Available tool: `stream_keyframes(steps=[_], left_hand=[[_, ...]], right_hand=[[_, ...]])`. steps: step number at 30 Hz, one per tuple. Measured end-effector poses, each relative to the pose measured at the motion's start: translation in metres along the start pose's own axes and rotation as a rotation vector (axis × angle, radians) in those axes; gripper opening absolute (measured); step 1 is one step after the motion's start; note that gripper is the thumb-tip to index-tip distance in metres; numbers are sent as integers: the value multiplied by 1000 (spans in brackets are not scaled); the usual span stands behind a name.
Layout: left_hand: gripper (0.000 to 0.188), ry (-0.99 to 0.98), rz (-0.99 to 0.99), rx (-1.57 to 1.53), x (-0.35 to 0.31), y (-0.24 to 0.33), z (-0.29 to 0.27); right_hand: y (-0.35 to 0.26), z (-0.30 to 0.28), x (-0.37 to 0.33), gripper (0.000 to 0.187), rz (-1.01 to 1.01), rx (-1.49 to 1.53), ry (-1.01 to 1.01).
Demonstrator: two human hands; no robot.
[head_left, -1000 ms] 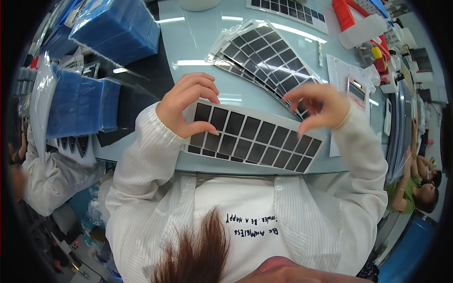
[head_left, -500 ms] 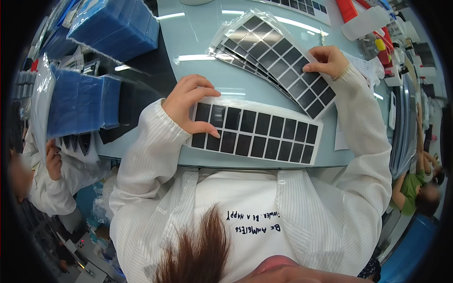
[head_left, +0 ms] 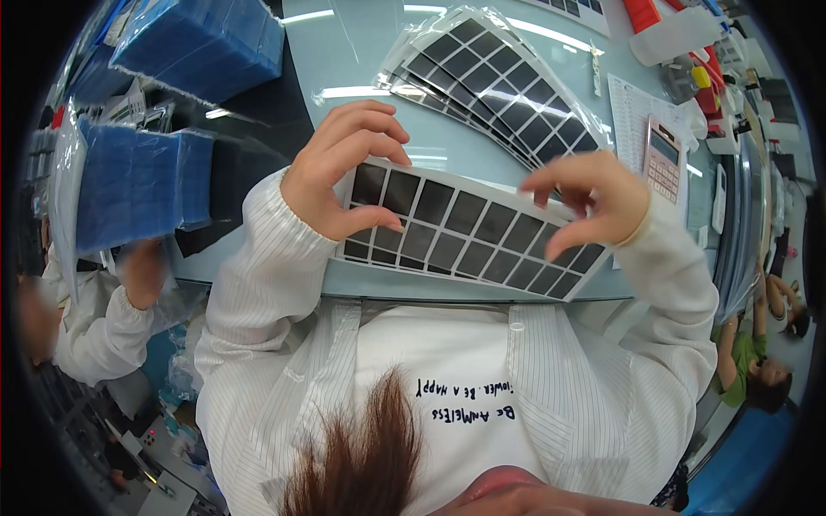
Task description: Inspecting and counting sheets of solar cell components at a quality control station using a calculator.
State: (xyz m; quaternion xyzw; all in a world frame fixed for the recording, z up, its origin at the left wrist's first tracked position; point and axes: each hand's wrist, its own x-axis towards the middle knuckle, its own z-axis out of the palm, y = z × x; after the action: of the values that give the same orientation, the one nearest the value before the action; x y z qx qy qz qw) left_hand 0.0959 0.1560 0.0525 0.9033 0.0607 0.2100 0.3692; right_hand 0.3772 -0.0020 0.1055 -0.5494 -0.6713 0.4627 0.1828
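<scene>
A white sheet with rows of black rectangles (head_left: 471,225) lies in front of me, slightly bowed, on top of another such sheet whose lower edge shows beneath it. My left hand (head_left: 340,176) is at its left end, thumb over the sheet and fingers apart beyond the upper edge. Over the right end hovers my right hand (head_left: 598,202), thumb and fingers spread, slightly blurred; whether it touches the sheet I cannot tell. Beyond it, a fan of similar sheets (head_left: 508,82) in clear plastic lies on the table.
Blue plastic-wrapped stacks (head_left: 142,185) stand at the left beside a black mat (head_left: 245,172). On the right are a pink calculator (head_left: 662,159), printed paper (head_left: 632,103) and a translucent white bottle (head_left: 674,36). A co-worker's hand (head_left: 144,273) shows at the left.
A sheet from the fan now lies over the near sheet. My right hand has come down toward me and opened. My left hand's fingers have spread. The calculator has come into sight.
</scene>
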Motion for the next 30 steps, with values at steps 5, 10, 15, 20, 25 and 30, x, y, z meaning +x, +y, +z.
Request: stream_keyframes(steps=[5, 10, 15, 20, 25, 30], left_hand=[[99, 145, -180, -25, -8, -5, 5], [105, -48, -267, 60, -18, -15, 11], [72, -121, -169, 135, -15, -12, 8], [63, -16, -90, 85, -9, -10, 8], [69, 42, 102, 109, 0, -9, 0], [96, 111, -105, 33, -9, -10, 5]], right_hand=[[18, -21, -5, 31, -60, -192, -21], [82, -63, 7, 25, 166, 241, 291], [112, -74, 15, 41, 335, -427, 406], [81, -66, 0, 53, 138, -355, 474], [10, -5, 5, 53, -142, 22, -47], [24, -21, -3, 34, 14, -76, -79]])
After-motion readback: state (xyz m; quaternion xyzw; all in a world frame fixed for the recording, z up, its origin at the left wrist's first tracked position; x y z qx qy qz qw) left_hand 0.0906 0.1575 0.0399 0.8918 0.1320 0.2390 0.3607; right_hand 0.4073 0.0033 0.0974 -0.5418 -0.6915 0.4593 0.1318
